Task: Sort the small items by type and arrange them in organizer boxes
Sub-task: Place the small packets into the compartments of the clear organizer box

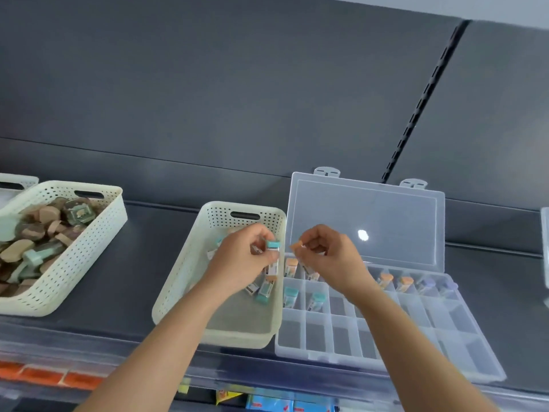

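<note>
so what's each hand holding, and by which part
The left hand grips a teal-capped item by its body, below the cap. The right hand pinches an orange-capped item just behind its cap.

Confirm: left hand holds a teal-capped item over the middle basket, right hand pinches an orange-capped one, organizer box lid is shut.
Wrong on the lid: the head view shows it open, standing behind the organizer box. The left hand holds the teal-capped item over the middle basket; the right hand pinches the orange-capped item.
</note>
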The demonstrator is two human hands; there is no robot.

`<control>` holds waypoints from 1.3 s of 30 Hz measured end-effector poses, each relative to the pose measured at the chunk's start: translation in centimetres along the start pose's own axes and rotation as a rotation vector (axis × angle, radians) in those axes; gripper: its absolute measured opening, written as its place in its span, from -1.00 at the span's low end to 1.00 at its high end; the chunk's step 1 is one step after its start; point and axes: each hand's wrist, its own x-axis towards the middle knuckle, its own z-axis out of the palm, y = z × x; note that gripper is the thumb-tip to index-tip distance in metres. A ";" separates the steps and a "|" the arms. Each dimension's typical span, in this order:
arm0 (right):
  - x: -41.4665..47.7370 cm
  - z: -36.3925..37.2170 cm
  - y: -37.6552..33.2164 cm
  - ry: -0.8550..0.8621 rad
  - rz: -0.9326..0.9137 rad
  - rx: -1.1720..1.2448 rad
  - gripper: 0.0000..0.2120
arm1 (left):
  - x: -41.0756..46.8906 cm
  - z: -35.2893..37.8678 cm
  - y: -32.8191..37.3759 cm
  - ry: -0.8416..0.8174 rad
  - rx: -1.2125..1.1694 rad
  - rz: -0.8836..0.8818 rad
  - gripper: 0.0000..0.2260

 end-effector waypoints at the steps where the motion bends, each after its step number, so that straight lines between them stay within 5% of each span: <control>1: -0.3 -0.7 0.5 0.006 -0.015 -0.007 -0.88 | 0.0 0.7 0.7 -0.010 0.002 0.026 -0.88; 8: -2.7 -5.9 4.0 0.142 -0.093 -0.137 -0.81 | -0.5 6.8 4.7 -0.063 0.125 0.200 -0.82; 21: -5.6 -8.6 9.2 0.074 -0.256 -0.501 -0.92 | -0.9 12.7 5.5 -0.110 0.659 0.372 -0.83; 39: -5.0 -8.5 10.3 -0.081 -0.281 -0.566 -0.83 | -1.1 12.7 4.5 -0.163 0.766 0.280 -0.78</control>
